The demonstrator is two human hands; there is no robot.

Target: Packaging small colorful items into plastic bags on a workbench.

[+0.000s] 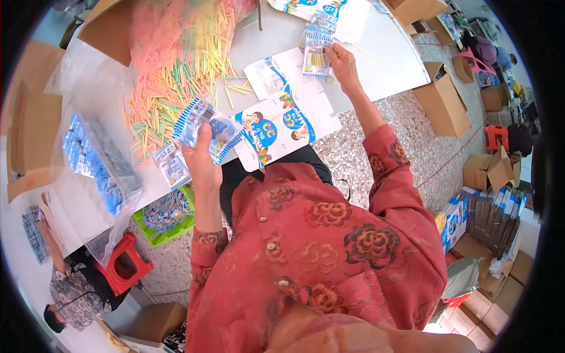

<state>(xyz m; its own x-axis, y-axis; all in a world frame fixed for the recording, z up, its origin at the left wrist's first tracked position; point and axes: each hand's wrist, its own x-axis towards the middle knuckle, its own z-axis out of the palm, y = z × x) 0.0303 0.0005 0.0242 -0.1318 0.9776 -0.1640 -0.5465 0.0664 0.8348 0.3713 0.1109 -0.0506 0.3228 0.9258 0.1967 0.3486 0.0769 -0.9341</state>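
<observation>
The person's two hands were well apart. The left hand (202, 157) was clamped on several blue-and-white packets (215, 130), its thumb across them, above the near edge of the white surface (385, 44). The right hand (342, 63) was farther out, its fingertips at the right edge of a striped packet (318, 56) with sticks showing inside; whether they pinched it, I could not tell. That packet lay at the near end of an overlapping column of similar ones. Between the hands, an unfolded printed carton (275, 132) took up the middle of the surface and jutted past its edge over the lap. Just beyond the left hand spread a big heap of pink, yellow and green sticks (176, 97), with an open cardboard box (106, 32) beside it. Another packet (172, 166) lay near the left wrist. Farther left, clear plastic (120, 156) crowded a bunch of blue packets (88, 150). Below the edge stood a green basket (158, 240) full of packets and a red stool (128, 265), near a co-worker (79, 294). A tall cardboard box (444, 103) stood on the speckled floor (391, 112) to the right.
</observation>
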